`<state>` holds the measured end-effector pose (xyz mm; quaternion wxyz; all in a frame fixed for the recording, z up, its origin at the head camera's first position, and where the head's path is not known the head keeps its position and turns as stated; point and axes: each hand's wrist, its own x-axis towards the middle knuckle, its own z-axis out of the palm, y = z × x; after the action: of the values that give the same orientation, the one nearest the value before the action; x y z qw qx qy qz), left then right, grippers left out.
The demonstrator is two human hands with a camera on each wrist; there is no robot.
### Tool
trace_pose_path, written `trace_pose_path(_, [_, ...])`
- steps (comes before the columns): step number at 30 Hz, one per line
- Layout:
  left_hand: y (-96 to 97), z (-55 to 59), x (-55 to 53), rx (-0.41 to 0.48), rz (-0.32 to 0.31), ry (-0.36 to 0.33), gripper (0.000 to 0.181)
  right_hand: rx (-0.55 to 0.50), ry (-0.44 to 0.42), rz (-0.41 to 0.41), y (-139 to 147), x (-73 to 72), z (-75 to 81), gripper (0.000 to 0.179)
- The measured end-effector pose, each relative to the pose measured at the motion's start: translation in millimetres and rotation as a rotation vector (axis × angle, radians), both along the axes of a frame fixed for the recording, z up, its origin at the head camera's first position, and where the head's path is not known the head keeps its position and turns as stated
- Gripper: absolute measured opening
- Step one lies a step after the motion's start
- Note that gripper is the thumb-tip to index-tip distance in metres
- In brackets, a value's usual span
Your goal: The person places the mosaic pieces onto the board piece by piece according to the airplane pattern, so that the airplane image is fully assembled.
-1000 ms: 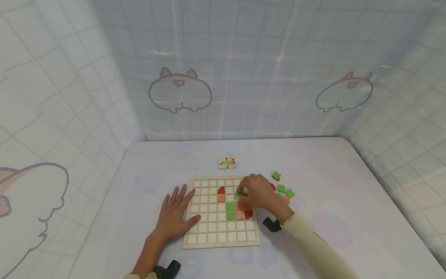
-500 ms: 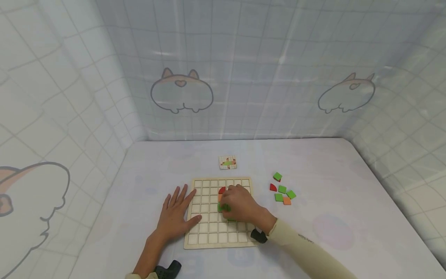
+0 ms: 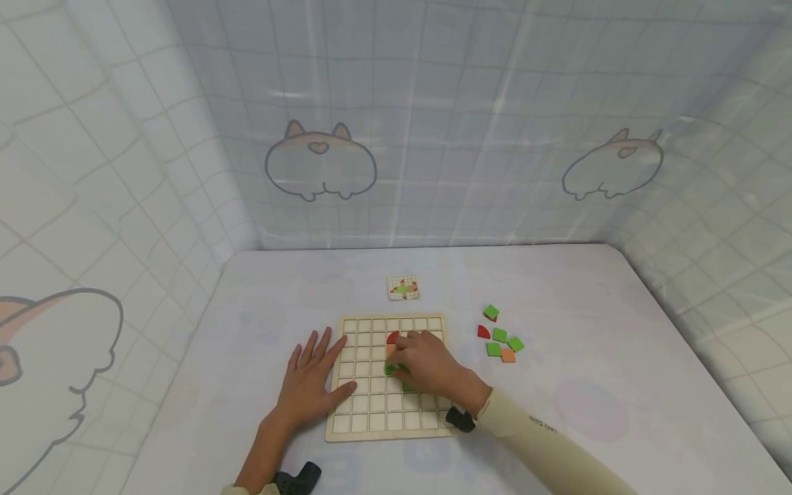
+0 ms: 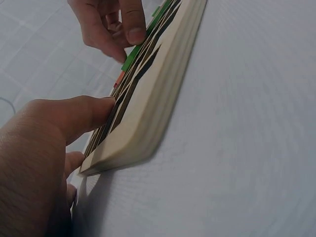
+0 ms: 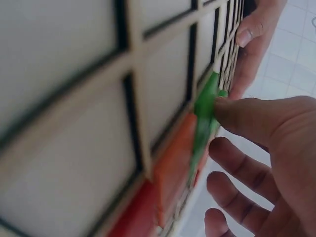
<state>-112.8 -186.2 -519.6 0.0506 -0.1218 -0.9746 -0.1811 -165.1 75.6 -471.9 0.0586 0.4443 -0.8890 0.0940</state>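
Note:
My left hand lies spread at the left edge of a wooden grid board, thumb and fingers on its rim. Over the middle of the board, my right hand pinches a green square tile low at the grid cells. The right wrist view shows the thumb against this green tile, the other fingers curved beside it. Just above sit a red quarter-round tile and an orange tile, in their cells. Part of another green tile shows below the right hand, which hides the tiles under it.
Right of the board lie loose pieces: several green tiles, a red quarter-round piece and an orange square. A small patterned card lies behind the board. Tile-patterned walls enclose the table at back and sides.
My right hand has moved left and slightly down across the board with a green tile, then stayed over the middle cells. The left hand has kept its place.

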Motion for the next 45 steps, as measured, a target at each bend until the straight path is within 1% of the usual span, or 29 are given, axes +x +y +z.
trace_pose_path(2, [0.0, 0.6, 0.3, 0.000, 0.000, 0.001, 0.086, 0.030, 0.041, 0.004, 0, 0.4, -0.6, 0.008])
trace_pose_path(5, [-0.2, 1.2, 0.5, 0.001, -0.001, 0.001, 0.086, 0.072, 0.108, 0.031, 0, 1.2, -1.0, 0.012])
trace_pose_path(7, [-0.2, 1.2, 0.6, 0.002, -0.002, -0.001, 0.086, 0.084, 0.116, 0.047, 0, 2.4, -1.3, 0.016])
trace_pose_path(9, [-0.1, 1.0, 0.6, 0.003, -0.004, -0.003, 0.086, 0.091, 0.106, 0.055, 0, 3.9, -1.0, 0.019])
trace_pose_path(13, [0.2, -0.3, 0.3, 0.000, -0.004, 0.004, 0.086, 0.087, 0.076, 0.043, 0, 4.9, -0.2, 0.018])
trace_pose_path(15, [0.6, -1.1, 0.1, -0.001, -0.001, 0.009, 0.086, 0.073, 0.056, 0.039, 2, 4.5, -0.5, 0.020])
trace_pose_path(18, [0.7, -3.2, -0.4, 0.002, -0.002, 0.013, 0.085, 0.025, -0.003, 0.020, 9, 3.9, -1.0, 0.023])
trace_pose_path(22, [0.8, -4.3, -1.3, 0.005, -0.006, 0.014, 0.086, -0.060, -0.061, -0.036, 30, 1.9, -2.3, 0.026])
trace_pose_path(26, [-0.3, -5.1, -2.2, -0.005, -0.001, 0.015, 0.087, -0.118, -0.084, -0.111, 57, -1.4, -6.2, 0.023])
trace_pose_path(28, [-1.1, -6.1, -2.7, -0.008, 0.001, 0.014, 0.088, -0.136, -0.088, -0.143, 70, -1.9, -8.2, 0.023])
trace_pose_path(32, [-1.4, -8.2, -3.4, -0.002, -0.003, 0.013, 0.088, -0.158, -0.069, -0.209, 96, 0.8, -11.7, 0.023])
trace_pose_path(36, [-1.6, -9.9, -3.7, 0.009, -0.009, 0.018, 0.087, -0.158, -0.061, -0.323, 117, 5.0, -11.5, 0.024])
trace_pose_path(40, [-2.8, -11.6, -4.4, 0.014, -0.009, 0.031, 0.087, -0.131, -0.050, -0.444, 136, 5.0, -10.0, 0.025])
trace_pose_path(43, [-3.3, -12.0, -5.0, 0.017, -0.011, 0.030, 0.087, -0.105, -0.038, -0.504, 149, 4.4, -10.4, 0.027])
trace_pose_path(45, [-3.2, -11.7, -5.2, 0.011, -0.013, 0.021, 0.087, -0.095, -0.038, -0.522, 156, 4.0, -11.3, 0.028])
